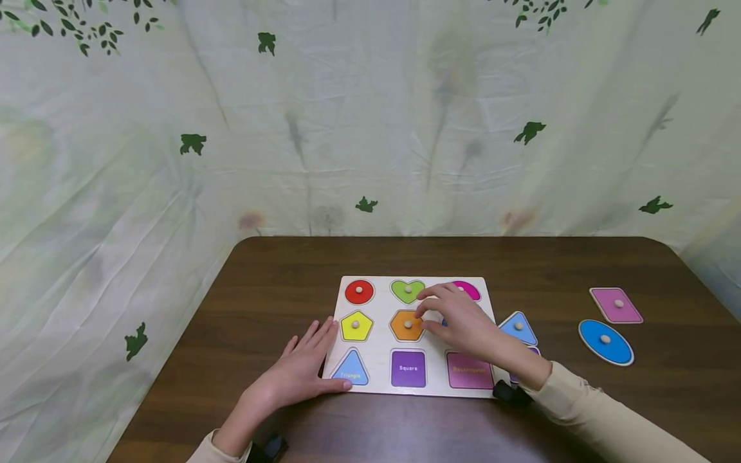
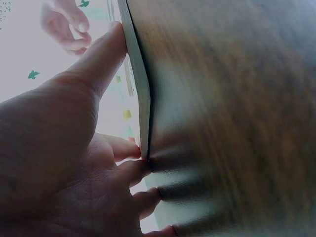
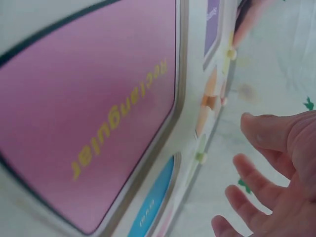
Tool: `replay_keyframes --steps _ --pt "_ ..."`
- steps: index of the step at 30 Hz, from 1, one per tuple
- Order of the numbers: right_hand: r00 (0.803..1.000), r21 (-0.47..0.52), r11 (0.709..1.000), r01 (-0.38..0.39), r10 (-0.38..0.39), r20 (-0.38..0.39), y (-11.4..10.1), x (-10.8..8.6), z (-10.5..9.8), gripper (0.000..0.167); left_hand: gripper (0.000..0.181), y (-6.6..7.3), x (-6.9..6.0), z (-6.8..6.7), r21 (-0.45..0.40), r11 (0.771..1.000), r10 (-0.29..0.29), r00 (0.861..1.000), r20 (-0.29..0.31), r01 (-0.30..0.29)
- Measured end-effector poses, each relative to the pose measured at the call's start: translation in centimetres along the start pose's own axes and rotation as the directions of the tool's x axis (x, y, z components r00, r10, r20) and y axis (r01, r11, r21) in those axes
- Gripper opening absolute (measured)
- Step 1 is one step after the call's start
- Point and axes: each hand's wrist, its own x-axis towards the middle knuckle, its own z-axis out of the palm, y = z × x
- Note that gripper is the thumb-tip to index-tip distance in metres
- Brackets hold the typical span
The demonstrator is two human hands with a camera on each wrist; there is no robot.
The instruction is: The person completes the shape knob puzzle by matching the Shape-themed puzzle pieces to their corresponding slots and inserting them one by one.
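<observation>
A white shape puzzle board lies on the table. My left hand rests at its left edge, fingers along the side and thumb on the near corner; in the left wrist view the thumb touches the board's edge. Above the board, right of the orange hexagon, hovers my right hand with bent, parted fingers and nothing held. The red circle, green heart, yellow pentagon and a partly hidden magenta piece sit in the board. Printed labels show in the triangle, square, rectangular and oval recesses.
Right of the board lie a loose blue triangle and a purple piece mostly hidden by my right wrist. Farther right are a pink rectangle and a blue oval. A patterned curtain hangs behind the table.
</observation>
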Motion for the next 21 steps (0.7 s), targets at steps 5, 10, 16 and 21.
replay_keyframes --steps 5,10,16,21 --pt "0.999 0.010 1.000 0.010 -0.010 -0.037 0.3 -0.8 -0.9 0.016 0.111 -0.1 0.0 0.0 0.004 1.000 0.008 1.000 -0.008 -0.008" --pt "0.999 -0.001 1.000 -0.005 0.005 -0.054 0.8 -1.3 -1.8 0.014 0.112 -0.2 0.0 0.2 0.008 1.000 0.012 1.000 -0.010 -0.012" --pt "0.997 0.003 0.999 -0.037 0.038 -0.067 1.5 -1.8 -3.1 0.016 0.112 -0.3 0.1 0.3 0.008 1.000 0.015 1.000 -0.015 -0.015" --pt "0.995 0.016 0.997 -0.075 0.076 -0.070 2.2 -2.6 -4.0 0.020 0.111 -0.3 0.1 0.3 0.003 1.000 0.017 1.000 -0.016 -0.017"
